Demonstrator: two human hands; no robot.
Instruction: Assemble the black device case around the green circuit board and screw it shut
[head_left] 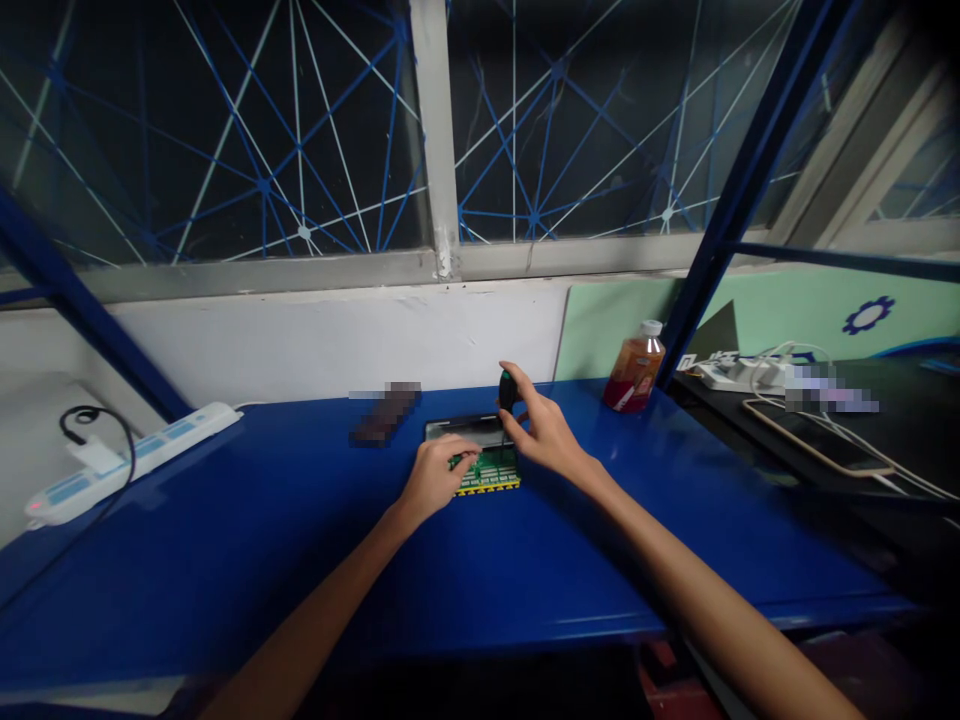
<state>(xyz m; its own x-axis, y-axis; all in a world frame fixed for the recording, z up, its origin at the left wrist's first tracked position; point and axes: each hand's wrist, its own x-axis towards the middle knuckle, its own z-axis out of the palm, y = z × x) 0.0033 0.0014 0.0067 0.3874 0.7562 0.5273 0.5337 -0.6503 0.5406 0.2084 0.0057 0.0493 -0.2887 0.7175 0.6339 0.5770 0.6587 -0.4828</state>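
Note:
A green circuit board with a yellow front edge lies flat on the blue table. Behind it is a black-framed tray or case, partly covered by my hands. My right hand is closed around the handle of an upright screwdriver, dark with a green end cap. The screwdriver's shaft points down at the board's right part; its tip is too small to make out. My left hand covers the board's left side. Its thumb and fingers are pinched together over the board, and whatever is between them is hidden.
On the blue table, a white power strip with a black cable lies left. A blurred dark object sits behind my left hand. A drink bottle stands back right. Further right, a phone and cables lie on a black surface.

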